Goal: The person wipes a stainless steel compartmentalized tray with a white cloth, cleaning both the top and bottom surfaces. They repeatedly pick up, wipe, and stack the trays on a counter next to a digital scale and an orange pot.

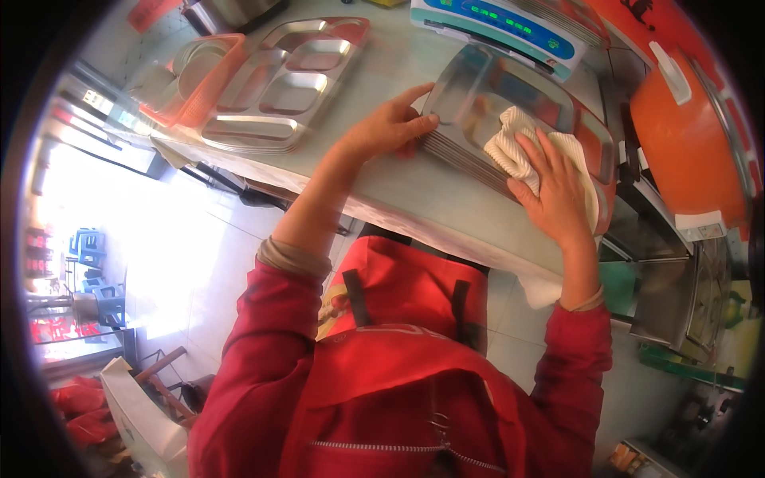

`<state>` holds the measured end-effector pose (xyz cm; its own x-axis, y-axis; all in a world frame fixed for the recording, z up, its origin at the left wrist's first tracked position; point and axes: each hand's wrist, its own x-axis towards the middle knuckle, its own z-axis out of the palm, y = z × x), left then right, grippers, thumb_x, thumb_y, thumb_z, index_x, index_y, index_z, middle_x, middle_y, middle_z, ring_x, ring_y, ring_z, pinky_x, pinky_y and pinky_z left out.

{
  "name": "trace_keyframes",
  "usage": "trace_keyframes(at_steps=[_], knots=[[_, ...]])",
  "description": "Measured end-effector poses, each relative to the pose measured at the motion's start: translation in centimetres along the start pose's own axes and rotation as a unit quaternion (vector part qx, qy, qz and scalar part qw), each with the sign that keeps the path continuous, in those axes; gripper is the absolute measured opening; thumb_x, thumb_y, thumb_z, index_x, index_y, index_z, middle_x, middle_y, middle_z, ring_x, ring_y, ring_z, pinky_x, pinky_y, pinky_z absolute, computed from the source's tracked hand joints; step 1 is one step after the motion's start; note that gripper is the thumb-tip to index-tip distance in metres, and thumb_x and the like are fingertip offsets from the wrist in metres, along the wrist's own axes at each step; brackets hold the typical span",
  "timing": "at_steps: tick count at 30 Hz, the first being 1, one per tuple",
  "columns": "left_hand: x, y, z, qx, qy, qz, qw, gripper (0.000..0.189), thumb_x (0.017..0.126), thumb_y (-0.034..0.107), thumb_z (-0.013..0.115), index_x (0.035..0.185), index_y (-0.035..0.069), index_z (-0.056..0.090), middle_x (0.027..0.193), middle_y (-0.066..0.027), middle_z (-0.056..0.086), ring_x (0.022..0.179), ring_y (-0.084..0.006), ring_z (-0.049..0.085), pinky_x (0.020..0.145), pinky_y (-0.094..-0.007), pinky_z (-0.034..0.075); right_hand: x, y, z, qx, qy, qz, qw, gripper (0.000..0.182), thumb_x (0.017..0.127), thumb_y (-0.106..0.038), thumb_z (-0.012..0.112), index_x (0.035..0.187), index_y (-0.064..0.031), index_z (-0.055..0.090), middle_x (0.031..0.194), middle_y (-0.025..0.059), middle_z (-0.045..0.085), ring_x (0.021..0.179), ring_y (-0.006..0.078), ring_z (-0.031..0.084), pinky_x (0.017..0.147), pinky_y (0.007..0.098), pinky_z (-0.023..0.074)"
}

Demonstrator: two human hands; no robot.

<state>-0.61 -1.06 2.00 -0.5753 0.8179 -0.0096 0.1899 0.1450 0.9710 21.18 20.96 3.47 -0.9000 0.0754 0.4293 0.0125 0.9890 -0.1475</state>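
Note:
A stack of stainless steel compartment trays (461, 158) lies at the right of the counter. My left hand (391, 126) grips the stack's left corner between thumb and fingers. My right hand (553, 190) presses a cream ribbed cloth (515, 143) onto the top tray, towards its right side; the cloth is bunched at the fingers and spreads out flat beneath the palm. Left of my left hand, a second stack of steel compartment trays (263, 113) rests on the counter, touched by neither hand.
An orange plastic basket (224, 80) of bowls stands at the counter's far left. Behind the right stack is a white and teal appliance (496, 27) with a lit display. To the right stands a large orange container (687, 137). The cloth-covered counter edge (430, 230) runs before me.

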Motion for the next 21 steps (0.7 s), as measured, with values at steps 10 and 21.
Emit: trace_keyframes(at_steps=[10,21], knots=[[-5.4,0.0,-8.6,0.569,0.32,0.149,0.742,0.025,0.08,0.023,0.072,0.102,0.011,0.07,0.086,-0.0063,0.065,0.085,-0.027,0.063,0.075,-0.0383,0.051,0.0,0.1,0.1,0.004,0.01,0.016,1.0,0.059,0.086,-0.047,0.064,0.139,-0.0255,0.05,0.143,0.0117,0.046,0.124,0.038,0.047,0.104,0.0473,0.039],[-6.3,-0.5,-11.7,0.506,0.233,-0.003,0.831,0.028,0.082,0.027,0.068,0.098,0.005,0.072,0.084,-0.011,0.068,0.08,-0.0266,0.064,0.077,-0.0379,0.051,-0.4,0.8,0.9,0.008,0.023,0.015,1.0,0.06,0.085,-0.039,0.068,0.14,-0.0246,0.049,0.146,0.0074,0.044,0.13,0.033,0.044,0.108,0.0447,0.0359]])
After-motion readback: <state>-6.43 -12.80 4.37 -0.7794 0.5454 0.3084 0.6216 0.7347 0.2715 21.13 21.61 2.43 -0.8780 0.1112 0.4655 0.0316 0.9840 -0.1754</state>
